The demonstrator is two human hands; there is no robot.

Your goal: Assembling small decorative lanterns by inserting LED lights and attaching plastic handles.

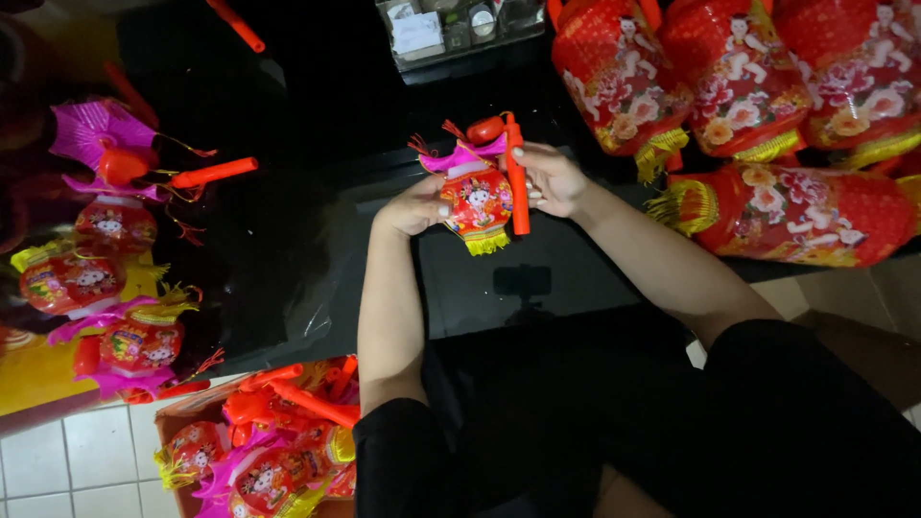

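I hold a small red toy lantern with a pink roof and yellow fringe over a glossy black table. My left hand grips its left side. My right hand holds the orange stick handle that stands along the lantern's right side. A red bulb-like top sits above the pink roof.
Several large red flowered lanterns with yellow fringes lie at the right. More small pink-roofed lanterns lie on the table's left. A cardboard box of small lanterns and orange sticks sits on the tiled floor. A clear tray is at the back.
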